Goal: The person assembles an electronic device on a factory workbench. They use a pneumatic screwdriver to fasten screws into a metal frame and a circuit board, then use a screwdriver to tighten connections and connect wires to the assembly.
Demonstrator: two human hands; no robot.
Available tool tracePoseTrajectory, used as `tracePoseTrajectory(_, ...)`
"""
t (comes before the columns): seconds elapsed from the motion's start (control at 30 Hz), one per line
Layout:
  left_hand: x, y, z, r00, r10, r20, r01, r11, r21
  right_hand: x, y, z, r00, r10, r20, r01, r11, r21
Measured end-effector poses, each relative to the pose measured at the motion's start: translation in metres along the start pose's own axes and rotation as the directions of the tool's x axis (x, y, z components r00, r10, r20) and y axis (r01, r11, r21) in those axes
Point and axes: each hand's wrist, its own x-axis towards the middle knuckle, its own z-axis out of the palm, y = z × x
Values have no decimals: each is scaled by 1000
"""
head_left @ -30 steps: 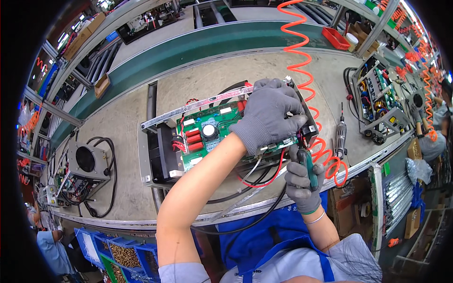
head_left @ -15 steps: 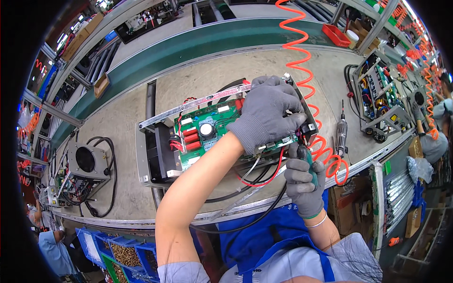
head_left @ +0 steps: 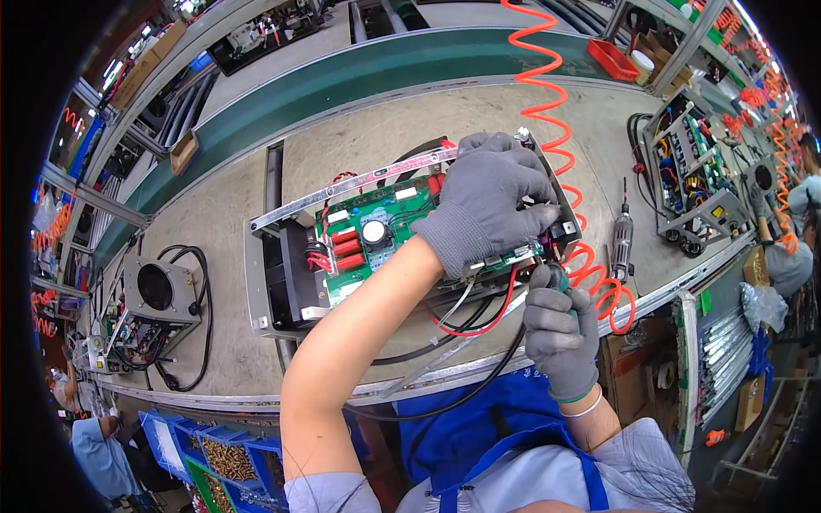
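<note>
Left hand (head_left: 492,201) in a grey glove, spread flat and pressed down on the right end of the green circuit board (head_left: 376,235), fingers splayed wide and gripping nothing. Board seated in a grey metal frame (head_left: 265,291) near the front edge of the workbench (head_left: 214,214). Right hand (head_left: 560,329), also gloved, fingers curled tight around a green-handled power screwdriver (head_left: 556,278), tip hidden at the board's near right corner. Orange coiled hose (head_left: 547,94) running from above down to the tool. Red and black wires (head_left: 479,321) looping out beneath the board. Small fan unit (head_left: 158,291) well apart on the left.
</note>
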Motion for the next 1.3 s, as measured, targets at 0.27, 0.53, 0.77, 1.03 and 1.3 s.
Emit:
tracePoseTrajectory(0.27, 3, 6, -8, 999, 34, 29, -33, 998, -58, -16, -40, -35, 993, -32, -117, -64, 681, -730)
tracePoseTrajectory(0.53, 8, 16, -10, 989, -144, 40, 146, 985, -86, -15, -60, -25, 984, -145, -107, -94, 90, -991)
tracePoseTrajectory(0.77, 9, 4, -2, 998, -29, 49, 30, 999, -35, -9, -77, -19, 972, -225, -64, -144, -362, -921)
tracePoseTrajectory(1.03, 6, 1, -3, 994, -89, 68, 89, 996, 11, -4, -81, -33, 992, -126, -15, -73, -470, -880)
tracePoseTrajectory(1.3, -1, -3, -6, 994, -65, 88, 63, 998, 29, -27, -63, -57, 993, 40, -113, -120, 393, -912)
